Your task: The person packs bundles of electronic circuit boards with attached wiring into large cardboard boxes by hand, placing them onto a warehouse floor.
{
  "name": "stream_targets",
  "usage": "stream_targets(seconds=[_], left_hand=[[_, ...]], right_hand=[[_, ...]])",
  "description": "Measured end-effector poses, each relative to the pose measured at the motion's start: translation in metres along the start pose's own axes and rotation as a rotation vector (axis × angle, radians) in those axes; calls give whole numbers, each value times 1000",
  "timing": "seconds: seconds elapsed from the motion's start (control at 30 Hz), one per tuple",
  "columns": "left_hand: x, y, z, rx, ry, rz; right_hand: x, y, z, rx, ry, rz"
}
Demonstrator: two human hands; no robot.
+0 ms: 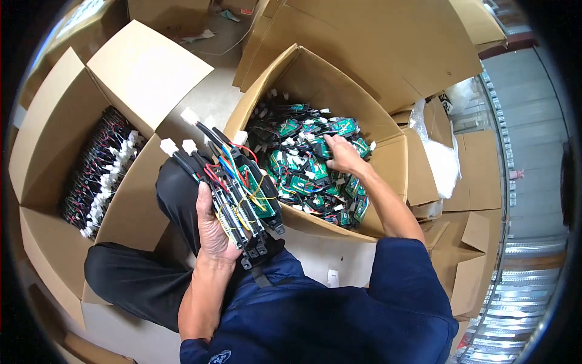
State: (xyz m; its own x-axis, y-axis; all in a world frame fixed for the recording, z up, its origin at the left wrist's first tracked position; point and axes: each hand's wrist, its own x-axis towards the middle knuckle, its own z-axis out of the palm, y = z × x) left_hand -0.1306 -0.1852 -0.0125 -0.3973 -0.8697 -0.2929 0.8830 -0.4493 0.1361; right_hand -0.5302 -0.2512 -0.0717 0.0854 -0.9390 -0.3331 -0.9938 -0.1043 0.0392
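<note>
My left hand (pixel 213 227) is wrapped round a stack of green circuit boards (pixel 247 197) in black holders, raised above my lap. Coloured wires and yellow ties run over the stack, and white plug connectors (pixel 190 116) stick out at its upper end. At the right, my right hand (pixel 345 155) reaches into an open cardboard box (pixel 391 145) filled with a loose heap of similar wired boards (pixel 306 183). Its thumb and fingers are round the edge of one circuit board (pixel 318 147) on top of the heap; the fingertips are partly hidden.
At the left, another open carton (pixel 42 151) holds tightly packed rows of wired boards (pixel 100 167) with white connectors. Large flattened cardboard (pixel 376 42) leans behind the right box. More cartons (pixel 464 242) and a white plastic bag (pixel 441 167) stand at the right. My bent leg (pixel 136 267) lies between the boxes.
</note>
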Motion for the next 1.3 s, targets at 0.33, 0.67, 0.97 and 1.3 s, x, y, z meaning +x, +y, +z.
stream_targets(seconds=[0.33,0.67,0.97,1.3], left_hand=[[13,-14,18,-236,-134,-131],[18,-26,8,-245,-161,-64],[-19,37,7,50,-428,77],[-34,58,-14,-167,-504,128]], right_hand=[[-84,-35,-144,362,611,-332],[-82,-172,-143,195,833,-1217],[39,14,-68,105,550,-302],[65,82,-21,-147,-47,-48]])
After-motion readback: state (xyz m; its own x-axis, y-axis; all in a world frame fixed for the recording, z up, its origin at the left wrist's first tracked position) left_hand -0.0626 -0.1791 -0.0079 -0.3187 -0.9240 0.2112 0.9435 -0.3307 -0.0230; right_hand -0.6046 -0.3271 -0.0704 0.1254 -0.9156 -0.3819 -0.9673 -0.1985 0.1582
